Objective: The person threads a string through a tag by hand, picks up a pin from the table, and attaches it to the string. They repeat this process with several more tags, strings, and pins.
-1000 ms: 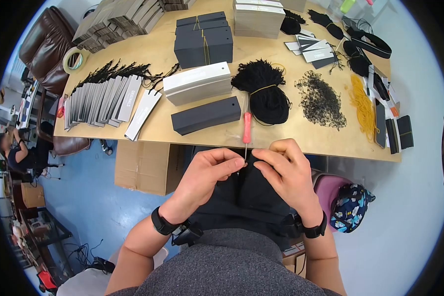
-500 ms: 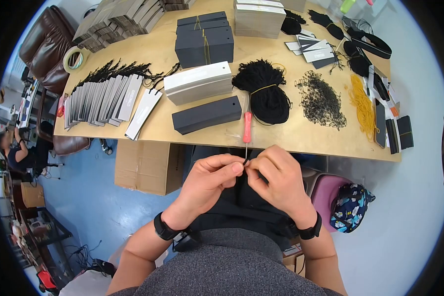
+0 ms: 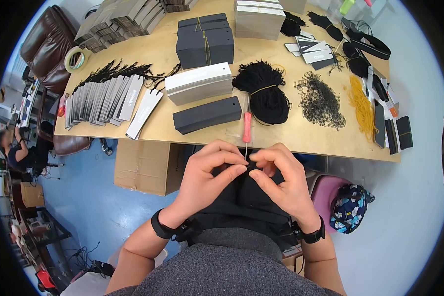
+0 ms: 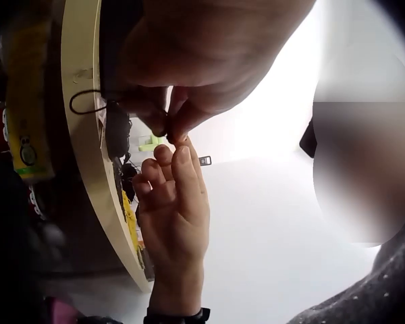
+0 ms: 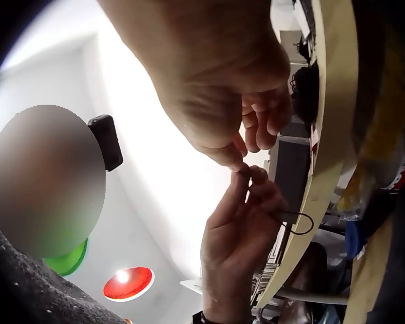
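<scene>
In the head view my left hand [image 3: 204, 172] pinches a small dark cord between thumb and index finger, below the table's front edge. The cord's thin loop [image 5: 312, 223] sticks out past that hand in the right wrist view. My right hand [image 3: 286, 182] is close beside it, thumb and index fingertips parted in the head view; in the left wrist view its fingertips [image 4: 182, 154] are at the left fingertips. A pink-handled tool [image 3: 247, 127] lies on the table, its metal shaft projecting over the edge towards my hands.
The table [image 3: 207, 137] bears dark card stacks [image 3: 204, 48], white tags [image 3: 198, 81], a black cord bundle [image 3: 269, 103], loose dark pieces [image 3: 322, 101] and yellow bands [image 3: 361, 108]. A cardboard box [image 3: 142, 167] stands below; a pink seat [image 3: 325, 192] is at the right.
The right hand came in against the left fingertips, then its thumb and index finger parted again. The left hand's fingers have shifted slightly, still pinching.
</scene>
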A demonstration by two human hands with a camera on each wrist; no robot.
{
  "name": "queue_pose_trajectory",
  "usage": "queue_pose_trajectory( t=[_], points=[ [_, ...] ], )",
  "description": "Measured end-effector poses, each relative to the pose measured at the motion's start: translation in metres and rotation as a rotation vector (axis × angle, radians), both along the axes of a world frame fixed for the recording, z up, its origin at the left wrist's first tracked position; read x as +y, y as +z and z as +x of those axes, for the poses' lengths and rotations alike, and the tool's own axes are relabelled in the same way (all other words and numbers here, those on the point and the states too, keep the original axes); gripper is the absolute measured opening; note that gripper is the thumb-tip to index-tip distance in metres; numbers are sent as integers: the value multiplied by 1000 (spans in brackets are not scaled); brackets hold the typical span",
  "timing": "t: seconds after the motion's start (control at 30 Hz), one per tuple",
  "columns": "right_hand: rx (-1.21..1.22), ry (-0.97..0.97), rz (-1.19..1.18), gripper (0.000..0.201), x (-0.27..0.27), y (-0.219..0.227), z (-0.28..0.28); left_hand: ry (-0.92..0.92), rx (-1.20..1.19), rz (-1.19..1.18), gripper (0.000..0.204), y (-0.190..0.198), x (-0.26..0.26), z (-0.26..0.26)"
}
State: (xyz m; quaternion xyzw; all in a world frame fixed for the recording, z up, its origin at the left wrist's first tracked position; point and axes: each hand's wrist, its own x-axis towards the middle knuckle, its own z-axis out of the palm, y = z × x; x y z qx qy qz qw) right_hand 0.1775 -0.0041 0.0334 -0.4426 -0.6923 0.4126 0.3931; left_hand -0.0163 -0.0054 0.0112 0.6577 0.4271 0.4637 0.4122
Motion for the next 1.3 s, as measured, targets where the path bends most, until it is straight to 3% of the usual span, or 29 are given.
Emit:
queue_pose_trajectory(
  t=[0.03, 0.07, 0.13, 0.27, 0.33, 0.37, 0.43, 0.53, 0.77, 0.87, 0.93, 0.97, 1.03, 1.17, 1.23, 1.3],
  points=[
    [-6, -27, 58, 14, 0, 1, -1, -71, -178, -154, 11, -3, 1, -1],
    [-6, -28, 58, 14, 1, 1, 0, -72, -178, -154, 11, -2, 0, -2],
    [-37, 57, 134, 15, 3, 0, 5, -142, -331, -510, 10, 2, -3, -4],
    [-43, 139, 76, 16, 4, 4, 10, -214, -495, -673, 14, 8, -1, -8],
    [-90, 62, 173, 20, 3, 8, 7, -196, -511, -738, 16, 9, -1, -9],
    [-90, 64, 174, 20, 5, 8, 7, -195, -512, -737, 16, 8, -1, -9],
    [-233, 114, 475, 24, 10, 8, 7, -217, -430, -648, 18, 5, -1, -10],
    [-330, 181, 561, 27, 17, 6, 8, -238, -407, -703, 18, 3, -1, -13],
    [-328, 162, 553, 27, 12, 9, 7, -199, -390, -716, 18, 7, -4, -13],
    [-381, 153, 616, 24, 11, 2, 5, -176, -262, -657, 16, 7, -6, -11],
    [-476, 173, 664, 20, 13, 1, 3, -125, -45, -454, 13, 2, -8, -8],
    [-476, 170, 664, 20, 15, 0, 2, -128, -44, -453, 13, 5, -9, -5],
    [-523, 195, 590, 17, 17, -4, 1, 17, 222, -147, 6, 13, -13, 2],
    [-481, 105, 576, 18, 14, -9, -2, 119, 248, -39, 6, 4, -14, 6],
    [-376, -58, 545, 19, 10, -7, -3, 106, 7, -199, 10, -5, -10, 4],
    [-348, -64, 557, 21, 3, -6, -2, 79, -99, -317, 8, -3, -10, 4]
  ],
)
